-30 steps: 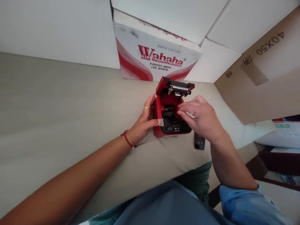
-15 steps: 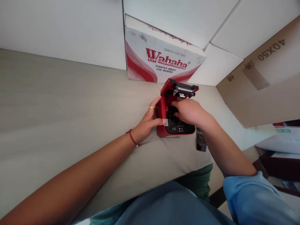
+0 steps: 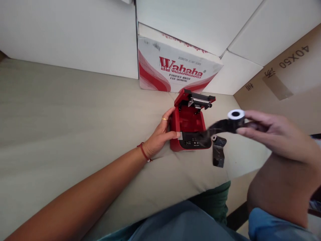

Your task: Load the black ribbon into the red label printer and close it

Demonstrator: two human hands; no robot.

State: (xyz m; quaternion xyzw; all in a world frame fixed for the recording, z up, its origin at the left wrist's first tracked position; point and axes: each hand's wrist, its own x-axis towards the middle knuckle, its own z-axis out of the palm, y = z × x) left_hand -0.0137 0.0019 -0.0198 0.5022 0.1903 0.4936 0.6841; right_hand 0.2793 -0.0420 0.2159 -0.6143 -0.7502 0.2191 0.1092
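Note:
A red and black label printer (image 3: 175, 142) stands on the pale surface with its lid raised. Its red inner compartment is visible. My left hand (image 3: 162, 132) grips the printer's left side, the thumb on the front corner by a small grey patch. To the right of the printer, my right hand (image 3: 273, 130) is closed on a black roll (image 3: 235, 117) with a white end and a dark hollow core. A blurred black strip trails from the roll back over the printer's front. Beside the printer lies another black strip (image 3: 218, 155) with a small whitish ring at its top.
Behind the printer a white and red water carton (image 3: 155, 73) leans against white panels (image 3: 75, 33). On the right stands a large brown cardboard box (image 3: 283, 80) with printed writing. The beige padded surface (image 3: 87, 110) extends to the left.
My right hand has come out of the printer and moved right, bringing the black roll with its strip. The compartment now shows bare red inside. My left hand keeps its hold.

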